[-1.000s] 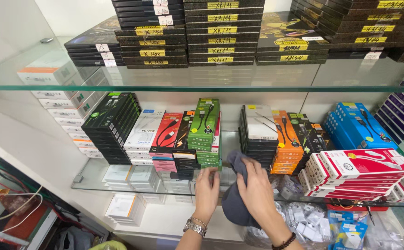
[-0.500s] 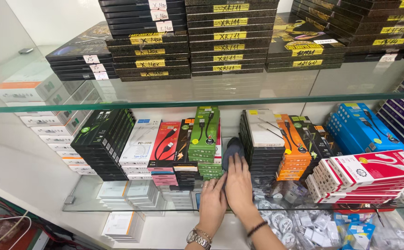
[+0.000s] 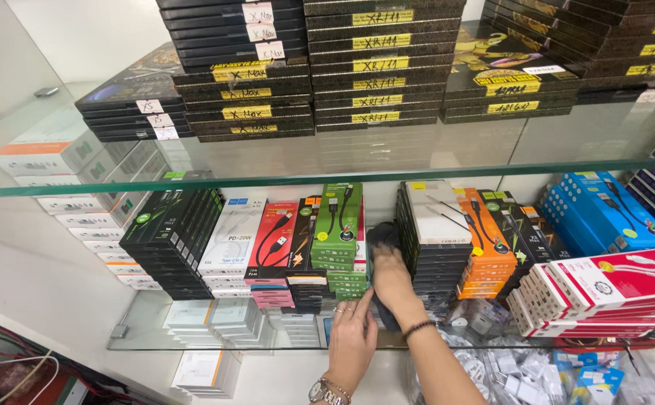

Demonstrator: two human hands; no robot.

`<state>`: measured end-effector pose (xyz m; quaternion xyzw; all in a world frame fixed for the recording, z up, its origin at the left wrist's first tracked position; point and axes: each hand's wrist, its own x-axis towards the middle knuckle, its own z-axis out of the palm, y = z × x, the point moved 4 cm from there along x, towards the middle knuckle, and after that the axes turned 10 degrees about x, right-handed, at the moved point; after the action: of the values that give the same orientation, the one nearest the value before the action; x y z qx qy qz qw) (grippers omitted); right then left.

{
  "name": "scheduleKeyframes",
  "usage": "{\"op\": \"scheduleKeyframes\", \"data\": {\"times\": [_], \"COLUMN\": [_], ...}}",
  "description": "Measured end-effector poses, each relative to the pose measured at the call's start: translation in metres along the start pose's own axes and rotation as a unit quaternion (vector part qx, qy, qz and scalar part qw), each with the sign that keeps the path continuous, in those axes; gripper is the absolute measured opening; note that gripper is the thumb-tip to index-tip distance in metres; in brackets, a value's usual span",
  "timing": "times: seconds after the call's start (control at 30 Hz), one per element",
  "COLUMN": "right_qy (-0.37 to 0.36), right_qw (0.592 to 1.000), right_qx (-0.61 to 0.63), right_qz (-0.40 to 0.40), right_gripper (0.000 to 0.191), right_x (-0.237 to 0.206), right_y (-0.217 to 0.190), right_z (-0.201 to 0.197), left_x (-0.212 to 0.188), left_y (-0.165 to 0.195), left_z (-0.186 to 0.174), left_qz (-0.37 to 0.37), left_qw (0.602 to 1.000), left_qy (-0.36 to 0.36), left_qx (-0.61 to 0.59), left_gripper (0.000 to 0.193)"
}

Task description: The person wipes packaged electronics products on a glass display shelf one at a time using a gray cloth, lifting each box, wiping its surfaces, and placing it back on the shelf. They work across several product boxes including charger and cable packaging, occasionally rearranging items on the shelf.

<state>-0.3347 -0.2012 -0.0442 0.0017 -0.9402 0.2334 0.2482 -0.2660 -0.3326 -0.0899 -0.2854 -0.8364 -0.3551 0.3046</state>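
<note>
A dark grey cloth (image 3: pixel 382 238) is gripped in the right hand (image 3: pixel 393 281), whose fingers are curled around it, and it is pushed into the narrow gap between the stack of green cable boxes (image 3: pixel 338 229) and the stack of black boxes topped by a white cable box (image 3: pixel 428 225) on the middle glass shelf (image 3: pixel 215 341). Most of the cloth is hidden by the hand; only its upper end is seen, deep in the gap. A dark beaded bracelet (image 3: pixel 417 328) is worn on the right wrist. The left hand (image 3: pixel 351 337) is laid just below and left of the right, its fingers loosely spread and resting against the low boxes at the foot of the green stack; nothing is pinched in it. Rings are seen on its fingers, and a metal wristwatch (image 3: pixel 326 392) on its wrist. Red-and-black cable boxes (image 3: pixel 276 236) are stood left of the green stack, and orange boxes (image 3: pixel 485 247) right of the white-topped one. Flat black boxes with yellow labels (image 3: pixel 380 67) are piled on the upper glass shelf (image 3: pixel 117 185).
</note>
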Motion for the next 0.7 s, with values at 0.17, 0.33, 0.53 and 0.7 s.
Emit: {"op": "scheduleKeyframes", "data": {"times": [0.17,0.33,0.53,0.7], "right_qy": [-0.067,-0.006,-0.051,-0.008], "right_qw": [0.997,0.998,0.996,1.0], "right_qx": [0.007,-0.065,-0.065,0.004], "right_qz": [0.024,0.019,0.012,-0.024], "right_gripper": [0.057,0.048,0.041,0.043], "right_x": [-0.067,0.021,0.014,-0.093], "right_y": [-0.016,-0.005,0.005,-0.008], "right_z": [-0.018,-0.005,0.005,-0.025], "left_x": [-0.007,-0.011,-0.012,-0.012], "left_y": [-0.009,-0.011,-0.015,-0.013], "left_z": [0.009,0.012,0.014,0.016], "left_qz": [-0.101,-0.108,-0.123,-0.162], "left_qw": [0.993,0.992,0.99,0.986], "left_qy": [-0.043,-0.046,-0.053,-0.024], "left_qx": [-0.046,-0.037,-0.034,-0.037], "left_gripper": [0.026,0.017,0.009,0.009]}}
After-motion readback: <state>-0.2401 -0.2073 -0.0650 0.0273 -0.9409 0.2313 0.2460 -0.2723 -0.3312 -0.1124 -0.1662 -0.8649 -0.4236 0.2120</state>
